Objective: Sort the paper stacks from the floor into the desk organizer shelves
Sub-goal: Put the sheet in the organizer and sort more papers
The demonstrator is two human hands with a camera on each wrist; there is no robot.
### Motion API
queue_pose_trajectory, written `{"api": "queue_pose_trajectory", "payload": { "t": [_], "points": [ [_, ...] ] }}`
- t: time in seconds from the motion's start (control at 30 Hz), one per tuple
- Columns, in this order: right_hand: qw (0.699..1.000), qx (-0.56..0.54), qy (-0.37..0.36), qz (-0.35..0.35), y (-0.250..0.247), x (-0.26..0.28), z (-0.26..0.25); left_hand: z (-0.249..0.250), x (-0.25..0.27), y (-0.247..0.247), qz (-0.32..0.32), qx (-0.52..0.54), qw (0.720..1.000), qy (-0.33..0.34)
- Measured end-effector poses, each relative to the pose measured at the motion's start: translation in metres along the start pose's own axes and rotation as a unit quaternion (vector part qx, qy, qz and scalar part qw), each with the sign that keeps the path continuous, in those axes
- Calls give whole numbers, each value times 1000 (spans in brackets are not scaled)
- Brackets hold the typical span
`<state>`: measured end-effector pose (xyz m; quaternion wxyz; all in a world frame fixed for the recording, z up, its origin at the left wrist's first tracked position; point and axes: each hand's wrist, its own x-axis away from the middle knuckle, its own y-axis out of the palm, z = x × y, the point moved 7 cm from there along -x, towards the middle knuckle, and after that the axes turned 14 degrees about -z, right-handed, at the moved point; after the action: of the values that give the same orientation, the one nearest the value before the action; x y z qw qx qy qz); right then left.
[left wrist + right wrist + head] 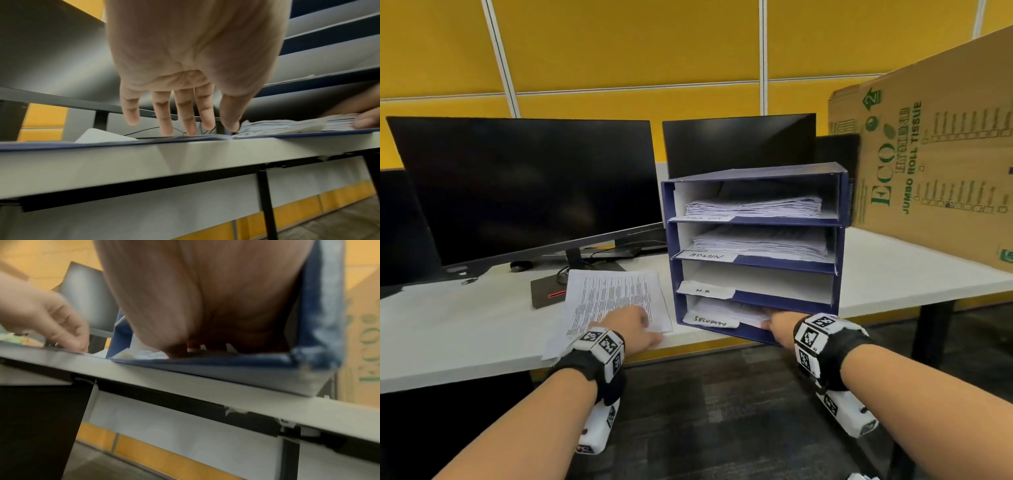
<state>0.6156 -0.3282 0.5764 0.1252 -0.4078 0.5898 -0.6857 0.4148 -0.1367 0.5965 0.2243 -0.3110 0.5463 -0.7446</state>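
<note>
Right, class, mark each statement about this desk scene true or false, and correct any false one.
1. The H.R shelf of the organizer holds papers. False: it looks empty.
2. The left hand lies on the printed sheets beside the organizer. True.
3. The right hand reaches into the top shelf. False: it is at the bottom shelf, labelled for security.
4. The ADMIN shelf holds a paper stack. True.
5. Both monitors show a lit picture. False: the left monitor and the right monitor are dark.
</note>
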Motion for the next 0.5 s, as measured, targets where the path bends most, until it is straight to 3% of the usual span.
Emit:
{"api": "queue_pose_trajectory", "payload": {
  "t": [0.1,0.2,0.5],
  "points": [
    [998,60,1,23,1,-5,-2,35,6,-3,56,6,998,28],
    [996,61,-1,70,1,-10,5,56,6,0,68,11,996,63],
    [988,78,-35,130,-5,0,7,84,8,12,27,23,988,150]
  ]
}}
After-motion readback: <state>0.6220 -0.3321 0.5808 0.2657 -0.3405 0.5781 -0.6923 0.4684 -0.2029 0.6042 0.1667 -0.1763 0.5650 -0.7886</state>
